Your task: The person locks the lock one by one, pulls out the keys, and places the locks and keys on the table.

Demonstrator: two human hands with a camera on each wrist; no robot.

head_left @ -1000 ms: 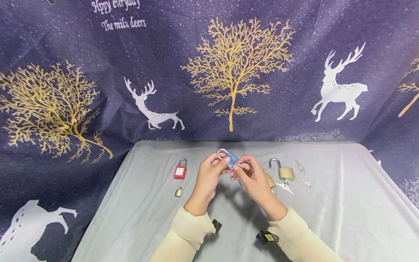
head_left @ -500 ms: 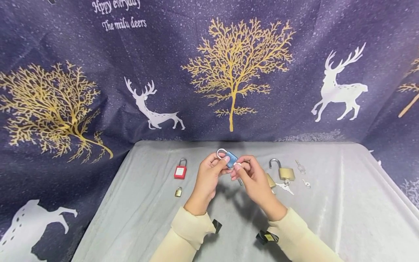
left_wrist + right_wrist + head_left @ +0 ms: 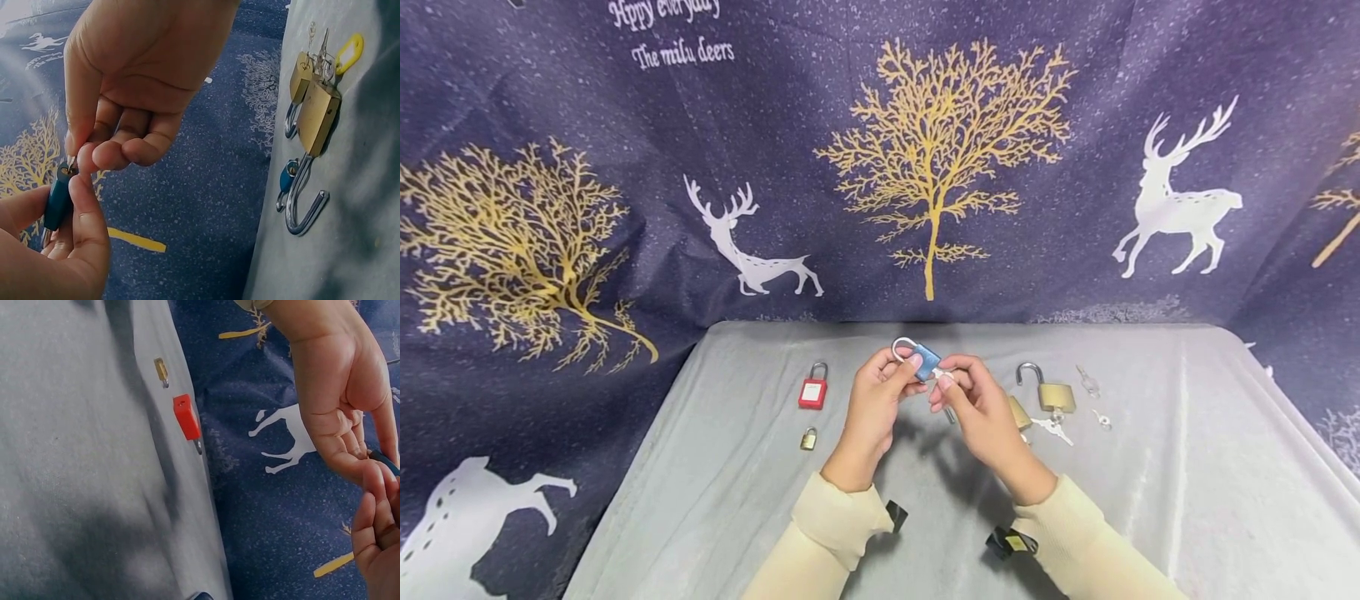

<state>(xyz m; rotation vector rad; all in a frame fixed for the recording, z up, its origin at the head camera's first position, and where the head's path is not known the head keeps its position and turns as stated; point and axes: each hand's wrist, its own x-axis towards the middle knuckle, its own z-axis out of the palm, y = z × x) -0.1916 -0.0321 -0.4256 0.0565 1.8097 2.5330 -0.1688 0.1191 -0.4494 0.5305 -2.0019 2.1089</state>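
Observation:
My left hand (image 3: 874, 400) grips a blue padlock (image 3: 928, 361) by its body between thumb and fingers, raised over the table. Its silver shackle points up and left. My right hand (image 3: 981, 407) pinches a small silver key (image 3: 942, 375) at the padlock's lower end. In the left wrist view the key's tip meets the keyhole in the end of the blue padlock (image 3: 58, 200). My right hand's other fingers are curled below. Only a dark edge of the padlock (image 3: 384, 461) shows between the hands in the right wrist view.
To the left lie a red padlock (image 3: 812, 393) and a small brass padlock (image 3: 808, 439). Right of the hands are a brass padlock (image 3: 1057, 397) with its shackle open, another brass padlock (image 3: 1018, 414) and loose keys (image 3: 1088, 382). A small blue padlock (image 3: 288, 176) and yellow tag (image 3: 350, 54) lie there too.
The blue padlock and my left hand have shifted slightly up and left, away from my right fingertips. More of the silver key shows between them. My right hand has hardly moved.

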